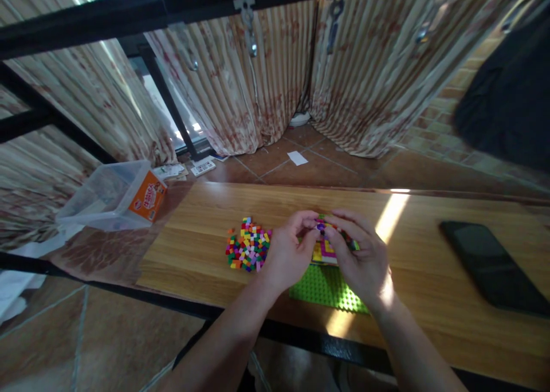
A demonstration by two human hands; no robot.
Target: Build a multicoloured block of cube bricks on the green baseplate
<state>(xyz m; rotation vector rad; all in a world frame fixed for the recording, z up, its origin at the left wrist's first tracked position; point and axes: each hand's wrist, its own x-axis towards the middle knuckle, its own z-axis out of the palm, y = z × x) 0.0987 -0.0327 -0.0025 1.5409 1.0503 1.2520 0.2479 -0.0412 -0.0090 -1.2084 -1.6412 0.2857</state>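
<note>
**Two hands meet over a green baseplate**

Both hands are raised just above the far end of a green baseplate (325, 289) that lies flat on the wooden desk (429, 249), close to its near edge. The left hand (287, 255) comes in from the lower left, and its thumb and forefinger are pinched together on a small purple brick (320, 227). The right hand (364, 261) comes in from the lower right with its fingers curled inward. Their tips sit right beside the same brick, but I cannot tell whether they grip it or only rest against it. The brick sits at the point where the two hands' fingertips meet, over the far part of the plate.

Under the hands, a patch of yellow and pink bricks (323, 251) is already pressed onto the baseplate, partly hidden by the fingers. The near half of the plate shows bare green studs.

Just left of the left hand lies a pile of loose bricks (249, 246) in red, yellow, green, blue, pink and orange, spread flat on the desk and close to the baseplate.

Well off to the right, a black phone (487, 266) lies flat with its screen dark. A band of sunlight crosses the desk between it and the right hand. At the far left, a clear plastic box (109, 194) with an orange label lies tipped on its side. Beyond the desk, striped curtains (240, 94) hang to a tiled floor (344, 168), where a white slip of paper (297, 158) lies.
</note>
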